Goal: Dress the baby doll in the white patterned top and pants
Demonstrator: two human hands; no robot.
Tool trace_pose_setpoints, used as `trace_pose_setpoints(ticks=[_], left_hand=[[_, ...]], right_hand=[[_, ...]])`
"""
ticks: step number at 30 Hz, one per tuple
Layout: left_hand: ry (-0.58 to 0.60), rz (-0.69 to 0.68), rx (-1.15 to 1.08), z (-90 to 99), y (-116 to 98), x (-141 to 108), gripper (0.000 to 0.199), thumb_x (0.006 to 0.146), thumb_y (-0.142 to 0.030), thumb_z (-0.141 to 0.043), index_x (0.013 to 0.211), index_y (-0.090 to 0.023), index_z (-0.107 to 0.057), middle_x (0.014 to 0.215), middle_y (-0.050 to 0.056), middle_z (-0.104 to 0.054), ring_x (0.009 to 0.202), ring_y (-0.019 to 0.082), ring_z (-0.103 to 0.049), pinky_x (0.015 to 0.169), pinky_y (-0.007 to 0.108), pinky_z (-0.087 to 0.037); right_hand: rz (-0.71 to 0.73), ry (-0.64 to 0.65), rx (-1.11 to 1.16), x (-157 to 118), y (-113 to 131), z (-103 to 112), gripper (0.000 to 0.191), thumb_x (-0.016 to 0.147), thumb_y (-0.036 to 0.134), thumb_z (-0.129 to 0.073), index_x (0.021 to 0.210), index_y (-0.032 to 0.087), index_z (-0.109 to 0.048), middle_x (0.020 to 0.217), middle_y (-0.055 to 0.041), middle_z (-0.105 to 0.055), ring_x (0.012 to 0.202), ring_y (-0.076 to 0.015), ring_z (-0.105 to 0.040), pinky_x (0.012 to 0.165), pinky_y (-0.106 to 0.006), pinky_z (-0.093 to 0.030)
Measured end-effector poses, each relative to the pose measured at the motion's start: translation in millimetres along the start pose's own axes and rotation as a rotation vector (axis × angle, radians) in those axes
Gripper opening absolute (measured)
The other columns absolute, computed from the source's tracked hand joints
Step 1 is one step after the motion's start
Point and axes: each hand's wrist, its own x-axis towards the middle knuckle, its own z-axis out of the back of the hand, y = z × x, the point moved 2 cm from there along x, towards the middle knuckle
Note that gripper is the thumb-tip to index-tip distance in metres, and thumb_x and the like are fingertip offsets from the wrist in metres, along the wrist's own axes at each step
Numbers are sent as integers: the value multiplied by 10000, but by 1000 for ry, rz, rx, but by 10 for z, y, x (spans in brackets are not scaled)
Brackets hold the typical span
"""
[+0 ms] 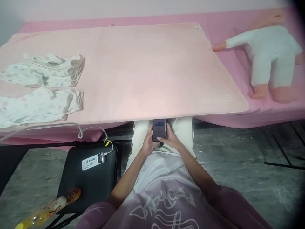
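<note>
A smartphone point(159, 130) with its screen lit is held upright over my lap, just below the table's front edge. My left hand point(148, 142) grips its left side, fingers closed around it. On the other side, my right hand point(172, 138) is wrapped round the phone, its thumb lying over the lower part of the screen. Lines of text show on the screen, too small to read. Beneath both hands are my white trousers point(186, 130).
A pink mat point(147, 70) covers the table, with folded patterned baby clothes point(43, 105) at left. A baby doll point(273, 57) in white lies at right. On a black stool point(95, 184) left of me are a cabled white power bank point(92, 161) and a bottle point(50, 208).
</note>
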Motion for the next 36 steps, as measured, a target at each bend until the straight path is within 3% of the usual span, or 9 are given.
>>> trace_pose_setpoints(ticks=[5, 13, 28, 36], left_hand=[[-17, -7, 9, 11, 20, 21, 793, 960, -500, -851, 1696, -343, -599, 1722, 68, -631, 1668, 341, -518, 1362, 499, -454], [13, -22, 15, -14, 8, 16, 763, 991, -484, -818, 1706, -348, -590, 1692, 51, -660, 1668, 330, -515, 1367, 486, -443], [8, -15, -6, 21, 13, 30, 703, 1013, -488, -801, 1676, -339, -621, 1714, 36, -640, 1670, 320, -506, 1372, 468, -440], [-6, 6, -7, 23, 6, 28, 829, 971, -451, -867, 1734, -354, -558, 1712, 58, -644, 1645, 334, -542, 1356, 485, -460]], right_hand=[[12, -72, -104, 24, 38, -29, 1211, 835, 594, -996, 1780, 282, -306, 1622, -168, -622, 1539, -337, -615, 1380, -535, -453], [7, -41, -12, 1, 35, 26, 962, 1015, 653, -792, 1796, 332, -331, 1716, -87, -584, 1650, -298, -515, 1461, -495, -312], [-37, 0, 51, 7, 63, 35, 1050, 970, 586, -819, 1830, 319, -280, 1742, -70, -566, 1667, -321, -475, 1454, -496, -301], [-18, -4, 90, 21, 43, 37, 1034, 947, 538, -833, 1822, 336, -319, 1744, -58, -566, 1689, -329, -445, 1436, -502, -342]])
